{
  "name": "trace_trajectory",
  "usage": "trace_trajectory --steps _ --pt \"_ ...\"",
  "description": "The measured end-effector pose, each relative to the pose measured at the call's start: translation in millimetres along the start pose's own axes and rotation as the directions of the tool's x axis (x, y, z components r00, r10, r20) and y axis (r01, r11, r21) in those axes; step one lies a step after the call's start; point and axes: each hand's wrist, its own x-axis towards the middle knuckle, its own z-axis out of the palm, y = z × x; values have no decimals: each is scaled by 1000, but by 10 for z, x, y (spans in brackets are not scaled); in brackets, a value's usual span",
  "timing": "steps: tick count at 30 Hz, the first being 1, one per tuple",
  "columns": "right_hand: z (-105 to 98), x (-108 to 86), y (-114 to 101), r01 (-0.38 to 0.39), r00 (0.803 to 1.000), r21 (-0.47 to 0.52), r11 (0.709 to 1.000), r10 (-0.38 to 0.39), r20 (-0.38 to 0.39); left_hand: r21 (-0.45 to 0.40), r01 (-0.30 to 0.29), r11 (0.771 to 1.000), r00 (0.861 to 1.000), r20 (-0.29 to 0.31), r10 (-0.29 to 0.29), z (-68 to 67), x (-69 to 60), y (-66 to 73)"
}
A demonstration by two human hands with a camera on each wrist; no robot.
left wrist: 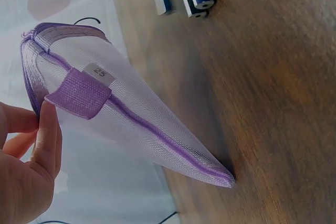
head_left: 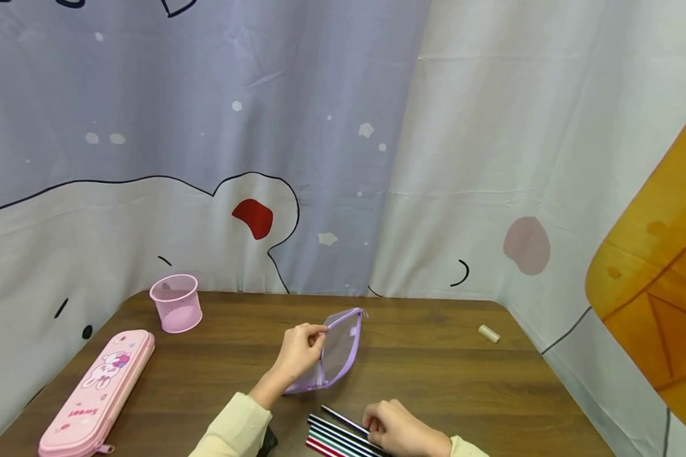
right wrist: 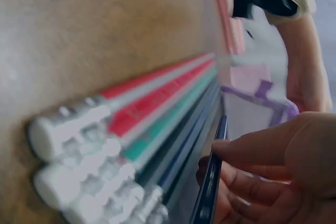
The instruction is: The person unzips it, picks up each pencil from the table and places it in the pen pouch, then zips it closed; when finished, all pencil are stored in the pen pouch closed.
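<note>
My left hand (head_left: pixel 297 352) pinches the top edge of a purple-trimmed mesh zip pouch (head_left: pixel 338 349) near the table's middle. In the left wrist view, the pouch (left wrist: pixel 142 119) hangs upright with its bottom corner near the wood, and a purple tab labelled 25 shows on its side. A dark pencil (right wrist: pixel 210 184) is pinched between thumb and fingers of my right hand (head_left: pixel 403 430). Beside that hand several pencils (head_left: pixel 334 438) lie side by side, in red, green and dark colours. Their white eraser ends (right wrist: pixel 79 182) show in the right wrist view, which is blurred.
A pink pencil case (head_left: pixel 97 397) with a rabbit picture lies at the table's left edge. Behind it stands a pink mesh cup (head_left: pixel 177 311). Far right on the wooden table (head_left: pixel 434 362) is a small pale cylinder (head_left: pixel 488 334). A printed curtain (head_left: pixel 331 158) hangs behind.
</note>
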Motion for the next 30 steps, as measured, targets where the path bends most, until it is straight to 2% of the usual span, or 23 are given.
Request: trace_trajectory --steps 5,10,14,18,20,22,28,30 --pt "-134 -52 113 -51 997 180 982 61 -52 0 -10 1000 1000 -7 10 -4 15 -6" --pt "-337 -112 203 -31 997 299 954 53 -63 -5 0 1000 1000 -18 0 -16 45 -9" --pt "-505 -133 251 -60 995 395 917 88 -52 -2 3 1000 1000 -17 -3 -24 58 -2" --pt "-597 -84 308 -121 975 505 855 198 -101 -8 7 1000 1000 -13 -8 -27 57 10" --pt "-603 -27 336 -136 954 544 828 258 -154 -7 6 1000 1000 -16 -6 -26 53 13" --pt "-586 45 351 -156 922 584 797 330 -204 -8 7 1000 1000 -20 -7 -26 48 17" --pt "-458 266 327 -187 787 690 700 527 -321 -7 1 1000 1000 -14 -1 -19 34 12" --pt "-402 325 310 -179 751 723 667 568 -338 -7 0 1000 1000 -11 0 -19 31 10"
